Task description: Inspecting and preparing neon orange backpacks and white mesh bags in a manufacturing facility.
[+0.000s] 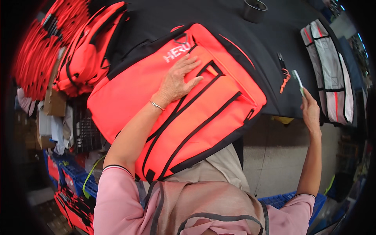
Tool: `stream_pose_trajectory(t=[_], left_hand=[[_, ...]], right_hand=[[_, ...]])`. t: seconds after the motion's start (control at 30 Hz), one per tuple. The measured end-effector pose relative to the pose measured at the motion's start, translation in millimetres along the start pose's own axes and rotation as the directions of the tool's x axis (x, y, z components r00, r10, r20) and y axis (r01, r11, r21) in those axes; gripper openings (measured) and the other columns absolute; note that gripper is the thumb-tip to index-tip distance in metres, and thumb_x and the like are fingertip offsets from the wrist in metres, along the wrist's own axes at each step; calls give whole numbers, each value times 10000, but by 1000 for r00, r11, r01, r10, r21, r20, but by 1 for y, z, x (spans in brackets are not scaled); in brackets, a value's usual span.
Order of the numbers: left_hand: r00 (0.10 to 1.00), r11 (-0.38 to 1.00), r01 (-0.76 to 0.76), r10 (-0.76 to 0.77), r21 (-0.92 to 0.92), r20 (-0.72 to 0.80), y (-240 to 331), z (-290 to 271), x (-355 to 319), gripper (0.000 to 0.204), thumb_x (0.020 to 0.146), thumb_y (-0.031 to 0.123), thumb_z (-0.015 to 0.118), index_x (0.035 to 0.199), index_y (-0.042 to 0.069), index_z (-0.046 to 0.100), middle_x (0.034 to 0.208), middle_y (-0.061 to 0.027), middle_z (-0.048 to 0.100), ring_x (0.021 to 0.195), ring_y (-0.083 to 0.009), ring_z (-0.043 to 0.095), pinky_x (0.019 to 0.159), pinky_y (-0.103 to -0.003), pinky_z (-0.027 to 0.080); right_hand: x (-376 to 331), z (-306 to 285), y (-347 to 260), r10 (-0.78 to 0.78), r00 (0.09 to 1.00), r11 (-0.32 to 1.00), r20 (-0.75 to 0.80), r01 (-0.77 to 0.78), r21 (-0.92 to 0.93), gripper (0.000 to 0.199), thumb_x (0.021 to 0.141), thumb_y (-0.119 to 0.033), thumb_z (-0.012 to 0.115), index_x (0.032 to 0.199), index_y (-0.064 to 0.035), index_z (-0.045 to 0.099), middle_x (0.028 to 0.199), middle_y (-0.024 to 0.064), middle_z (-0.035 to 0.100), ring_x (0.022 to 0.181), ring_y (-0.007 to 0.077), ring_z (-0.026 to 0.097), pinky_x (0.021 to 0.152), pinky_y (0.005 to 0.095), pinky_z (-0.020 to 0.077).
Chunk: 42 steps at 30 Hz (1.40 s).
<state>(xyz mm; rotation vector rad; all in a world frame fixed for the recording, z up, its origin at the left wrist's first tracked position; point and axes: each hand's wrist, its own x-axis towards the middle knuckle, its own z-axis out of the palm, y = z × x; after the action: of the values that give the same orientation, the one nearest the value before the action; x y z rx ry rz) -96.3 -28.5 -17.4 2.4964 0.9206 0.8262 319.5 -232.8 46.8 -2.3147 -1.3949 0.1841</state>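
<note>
Head view: left hand (pixel 178 80) flat on orange backpack (pixel 176 105), right hand (pixel 310 111) gripping small tool (pixel 299 82).

A bright orange backpack (pixel 188 105) with black piping is lying on a black surface (pixel 235 27); grey-and-red panels (pixel 329 74) are hanging beside it.

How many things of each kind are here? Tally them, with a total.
Orange-red backpacks: 2
Grey bag: 1
Dark cup: 1
Thin tool in right hand: 1
Total: 5
</note>
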Motion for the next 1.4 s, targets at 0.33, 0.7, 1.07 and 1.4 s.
stream_pose_trajectory(t=[0.33,0.7,1.07,1.4], left_hand=[[960,873,-184,60,452,275,2,-78,-22,791,810,452,724,1476,187,390,1525,-160,338,1404,-356,326,1132,-590,252],[807,678,518,-590,522,-34,-66,-131,10,1145,612,724,742,1414,-26,418,1247,-208,618,1127,-321,623,950,-420,504],[713,655,494,-682,572,164,-84,-159,7,819,752,725,635,923,-73,693,968,-238,691,915,-353,686,785,-437,542],[751,796,605,-567,8,-339,-19,-271,-82,536,826,575,703,799,40,706,559,51,457,534,-56,399,475,-298,321]], right_hand=[[46,35,95,-185,962,883,-201,73,-464,460,976,-212,538,1428,-172,467,1365,160,518,1232,341,501,1001,472,410],[-146,80,-92,80,866,582,493,-442,682,218,910,-157,659,855,53,681,712,83,678,552,102,593,509,248,475],[-161,140,-155,72,793,233,605,-603,763,261,867,-227,718,967,5,652,833,35,656,677,107,606,561,251,483],[-121,59,-221,-230,955,374,186,-90,923,271,861,-171,708,1006,46,638,912,28,662,816,105,591,757,272,485]])
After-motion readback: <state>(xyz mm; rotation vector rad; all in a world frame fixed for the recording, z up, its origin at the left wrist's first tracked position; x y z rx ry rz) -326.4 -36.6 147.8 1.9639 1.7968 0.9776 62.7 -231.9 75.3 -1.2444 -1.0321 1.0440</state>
